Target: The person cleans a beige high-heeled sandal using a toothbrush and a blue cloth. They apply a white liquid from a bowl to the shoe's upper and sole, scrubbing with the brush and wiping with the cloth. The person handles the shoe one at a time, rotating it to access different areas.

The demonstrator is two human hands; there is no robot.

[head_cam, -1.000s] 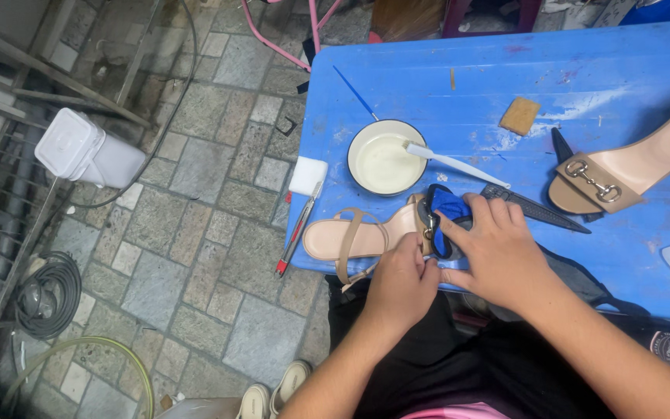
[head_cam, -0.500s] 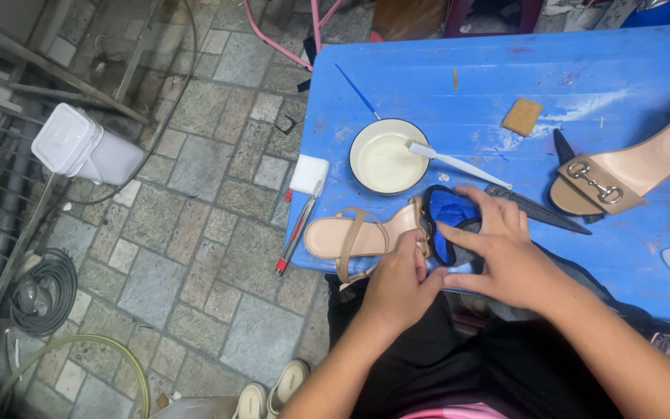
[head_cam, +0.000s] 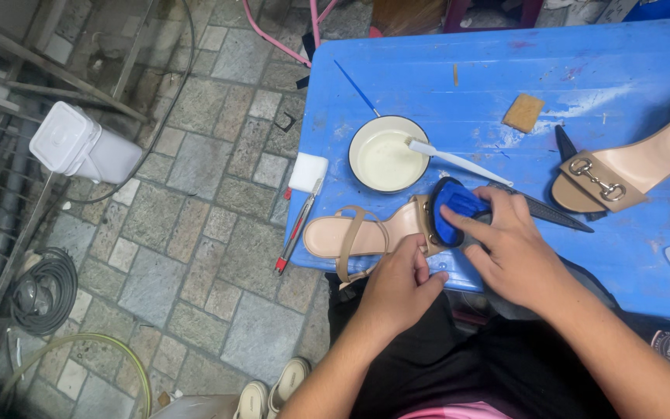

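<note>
A beige strappy sandal [head_cam: 358,233] lies at the near left edge of the blue table [head_cam: 505,85]. A blue insert [head_cam: 453,209] sits in its front part. My right hand [head_cam: 515,248] rests on the sandal's front with fingertips pressing the blue insert. My left hand [head_cam: 401,283] holds the sandal's near side, fingers curled against its edge.
A white bowl of pale glue [head_cam: 388,155] holds a white brush [head_cam: 459,161]. A second beige sandal with a metal buckle [head_cam: 622,174] lies at the right. A tan block [head_cam: 523,112], white sponge [head_cam: 308,171], red pen [head_cam: 295,233] and a long dark tool [head_cam: 552,211] are nearby. A white tub [head_cam: 79,143] stands on the stone floor.
My right hand has slid off the blue insert toward me, uncovering more of it. My left hand has dropped lower along the sandal's near edge.
</note>
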